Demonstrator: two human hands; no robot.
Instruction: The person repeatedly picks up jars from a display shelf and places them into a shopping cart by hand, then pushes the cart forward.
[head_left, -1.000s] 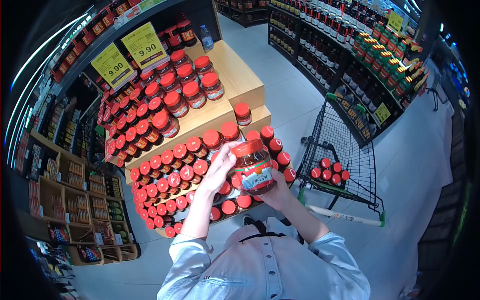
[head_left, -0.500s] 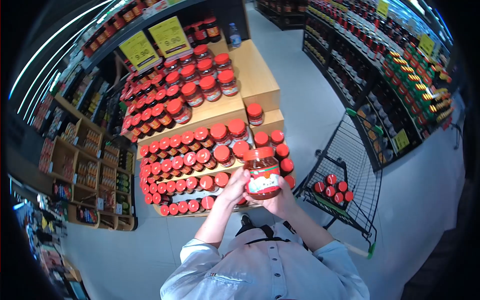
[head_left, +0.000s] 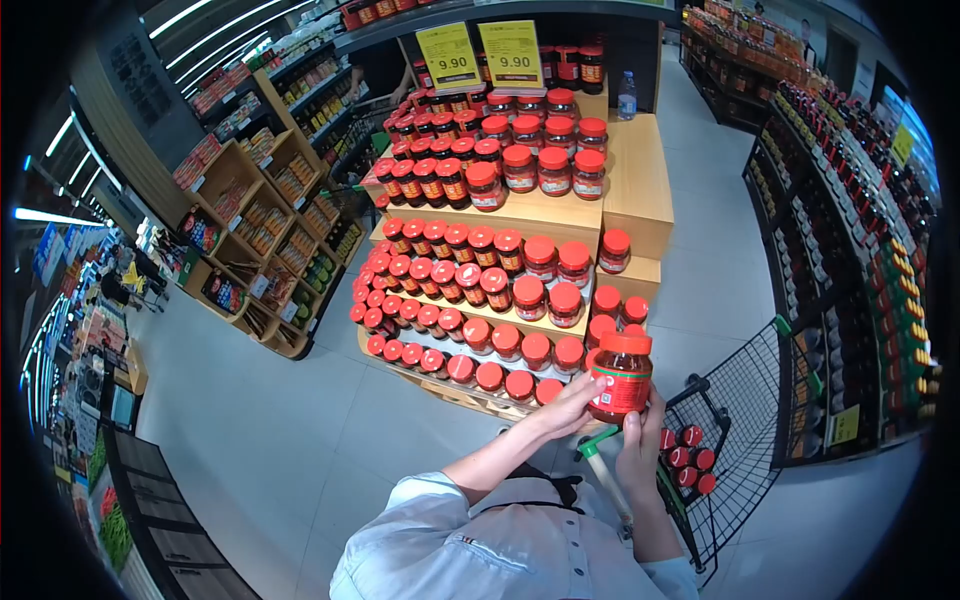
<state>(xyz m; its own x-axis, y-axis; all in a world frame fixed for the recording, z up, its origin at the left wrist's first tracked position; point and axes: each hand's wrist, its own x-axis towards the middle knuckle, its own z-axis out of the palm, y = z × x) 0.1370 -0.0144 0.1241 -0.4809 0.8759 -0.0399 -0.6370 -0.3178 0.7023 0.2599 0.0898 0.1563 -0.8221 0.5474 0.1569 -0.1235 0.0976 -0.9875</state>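
A large glass jar (head_left: 622,380) with a red lid and a red label is held upright between both hands. My left hand (head_left: 570,408) has its fingers against the jar's left side. Below and to the right, my right hand (head_left: 642,436) supports the jar near its base. Rows of red-lidded jars (head_left: 498,290) fill the stepped wooden display (head_left: 640,170) behind it. Two yellow price signs (head_left: 511,54) reading 9.90 stand above the rows.
A wire shopping cart (head_left: 745,400) with several red-lidded jars (head_left: 692,458) stands at the right. Beyond it runs a dark shelf of bottles (head_left: 815,250). Wooden bins (head_left: 262,230) with packets are at the left. Part of a person (head_left: 382,72) shows behind the display.
The view has swung left, so display and cart appear farther right. The jar has been turned in my hands; its picture label has given way to a side with small print.
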